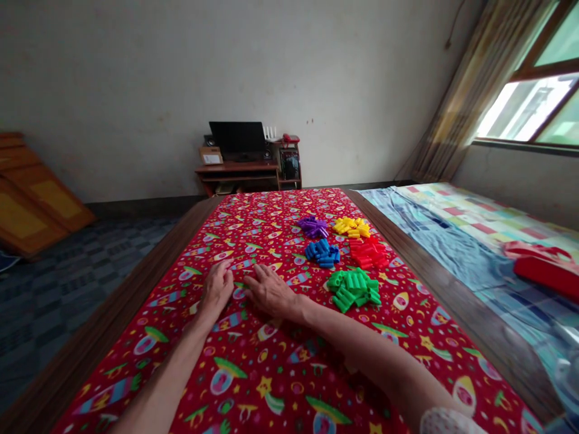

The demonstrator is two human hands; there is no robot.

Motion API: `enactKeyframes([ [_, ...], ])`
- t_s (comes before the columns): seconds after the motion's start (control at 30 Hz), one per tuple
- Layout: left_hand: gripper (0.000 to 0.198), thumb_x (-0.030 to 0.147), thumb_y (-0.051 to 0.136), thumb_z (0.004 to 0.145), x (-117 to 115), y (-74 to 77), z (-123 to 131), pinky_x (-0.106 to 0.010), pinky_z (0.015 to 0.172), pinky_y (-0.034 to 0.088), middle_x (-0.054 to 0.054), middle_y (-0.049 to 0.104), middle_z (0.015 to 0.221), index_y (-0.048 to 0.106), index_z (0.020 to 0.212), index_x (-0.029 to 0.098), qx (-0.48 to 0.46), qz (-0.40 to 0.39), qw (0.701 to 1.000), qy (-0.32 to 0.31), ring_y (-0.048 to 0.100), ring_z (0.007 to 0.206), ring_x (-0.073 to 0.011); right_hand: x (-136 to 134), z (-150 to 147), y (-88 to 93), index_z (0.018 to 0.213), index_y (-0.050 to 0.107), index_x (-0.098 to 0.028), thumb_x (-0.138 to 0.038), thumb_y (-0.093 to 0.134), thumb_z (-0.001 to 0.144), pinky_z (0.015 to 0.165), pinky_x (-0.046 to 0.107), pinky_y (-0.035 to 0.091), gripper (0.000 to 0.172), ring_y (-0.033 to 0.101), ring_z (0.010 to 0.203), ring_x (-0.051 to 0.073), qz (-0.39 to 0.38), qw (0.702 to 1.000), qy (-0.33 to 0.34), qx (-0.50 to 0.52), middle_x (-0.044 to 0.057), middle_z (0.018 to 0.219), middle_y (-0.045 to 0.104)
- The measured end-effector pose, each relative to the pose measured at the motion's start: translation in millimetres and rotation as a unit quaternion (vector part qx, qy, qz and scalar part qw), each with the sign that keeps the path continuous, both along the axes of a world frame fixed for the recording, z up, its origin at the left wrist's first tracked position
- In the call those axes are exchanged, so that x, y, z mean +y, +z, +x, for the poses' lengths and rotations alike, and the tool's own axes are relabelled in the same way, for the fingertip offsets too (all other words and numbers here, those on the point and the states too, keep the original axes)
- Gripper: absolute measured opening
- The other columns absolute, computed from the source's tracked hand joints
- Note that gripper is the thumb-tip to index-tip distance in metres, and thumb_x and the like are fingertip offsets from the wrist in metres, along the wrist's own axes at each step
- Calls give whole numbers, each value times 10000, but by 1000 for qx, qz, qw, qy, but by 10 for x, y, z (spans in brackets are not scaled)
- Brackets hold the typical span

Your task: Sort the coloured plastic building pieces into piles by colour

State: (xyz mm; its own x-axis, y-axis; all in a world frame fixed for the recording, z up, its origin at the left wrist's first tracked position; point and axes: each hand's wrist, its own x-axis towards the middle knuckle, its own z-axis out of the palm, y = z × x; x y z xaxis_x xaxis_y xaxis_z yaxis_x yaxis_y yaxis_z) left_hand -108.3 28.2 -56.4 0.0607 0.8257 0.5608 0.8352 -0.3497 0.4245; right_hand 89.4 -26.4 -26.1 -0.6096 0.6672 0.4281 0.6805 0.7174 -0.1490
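My left hand (218, 286) rests on the red patterned cloth (266, 386), seen from the side with its fingers loosely bent and nothing visible in it. Just to its right, my right hand (270, 290) lies palm down on the cloth, fingers spread and holding nothing. Beyond and right of it are heaps of small plastic tubes, sorted by colour. The green tubes (354, 287) are nearest, with blue tubes (322, 253) and red tubes (368, 252) behind them. Farthest off lie the purple tubes (313, 226) and yellow tubes (351, 227).
Dark wooden edges (407, 253) border the cloth. A bed (452, 211) with a red item (547, 274) adjoins on the right. Against the far wall stands a desk (239, 169) with a monitor (237, 140); a wooden cabinet (40, 193) is at the left.
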Motion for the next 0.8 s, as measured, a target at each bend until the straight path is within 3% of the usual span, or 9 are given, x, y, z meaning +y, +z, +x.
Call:
enactKeyframes([
  [0.1,362,276,353,840,4,-31,-10,-461,992,502,-143,670,1107,636,1030,156,14,13,1000,-10,633,1065,-274,195,-12,-111,1025,573,-156,-319,425,993,964,406,449,222,494,1062,235,-1,1000,-11,2,126,1067,561],
  [0.23,353,286,350,863,-27,-53,27,-436,985,511,-125,668,1124,665,985,179,50,32,997,-49,633,1069,-261,229,29,-182,1006,568,-166,-315,408,995,945,398,451,219,492,1023,229,32,999,2,8,111,1042,565],
  [0.8,373,260,349,867,-71,-57,14,-439,975,508,-115,671,1132,676,1029,180,67,13,996,-64,619,1075,-263,205,64,-127,992,553,-166,-275,429,982,942,371,437,165,490,1008,213,16,999,24,40,106,1019,566],
])
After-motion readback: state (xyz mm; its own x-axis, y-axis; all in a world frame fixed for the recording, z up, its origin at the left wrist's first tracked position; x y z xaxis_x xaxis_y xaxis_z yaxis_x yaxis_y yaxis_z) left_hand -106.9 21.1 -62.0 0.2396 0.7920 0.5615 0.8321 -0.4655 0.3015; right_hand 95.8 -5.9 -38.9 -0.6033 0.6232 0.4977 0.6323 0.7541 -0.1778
